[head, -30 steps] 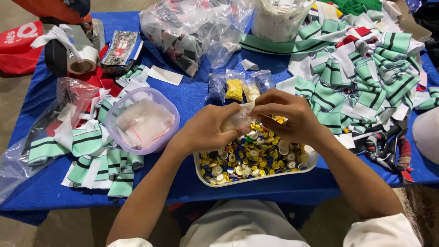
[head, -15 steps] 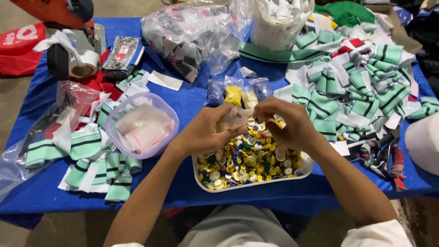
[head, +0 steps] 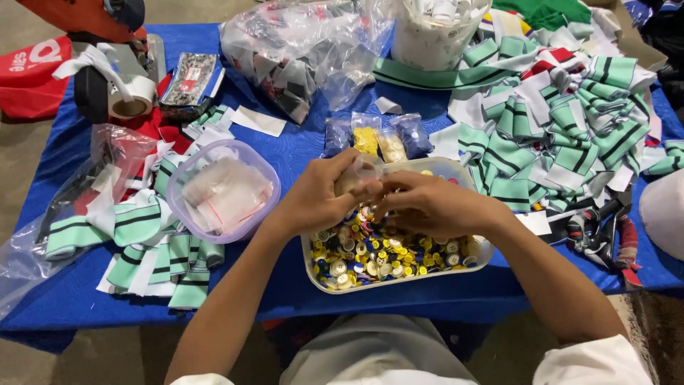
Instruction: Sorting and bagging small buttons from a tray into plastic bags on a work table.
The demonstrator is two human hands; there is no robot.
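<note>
Pinching a small clear plastic bag (head: 367, 168) between them, the left hand (head: 317, 196) and the right hand (head: 427, 203) meet just above a shallow white tray (head: 476, 258) heaped with loose buttons (head: 385, 253) in yellow, white, blue and dark colours; both hands have their fingers closed on the little bag, the left cupping it from below and the right gripping its upper edge, though what the bag holds is too small to tell. The tray sits at the near edge of the blue tabletop (head: 299, 153), about midway along it, and the bag hangs over the tray's far rim. Just beyond the hands lie a few filled small bags (head: 377, 139), one with yellow pieces and one with dark blue. Toward the left edge, next to the tray, stands a round clear bowl (head: 187, 214) with a stack of empty clear bags inside. Green-and-white striped fabric pieces (head: 142, 235) spread around that bowl toward the near left corner, and a much larger heap of the same striped fabric (head: 570, 121) covers the right side of the tabletop. At the far left corner rests a roll of white tape (head: 132, 96), and a large clear plastic bag (head: 299, 46) of dark and white pieces sits along the far edge beside a white bucket (head: 434, 36).
</note>
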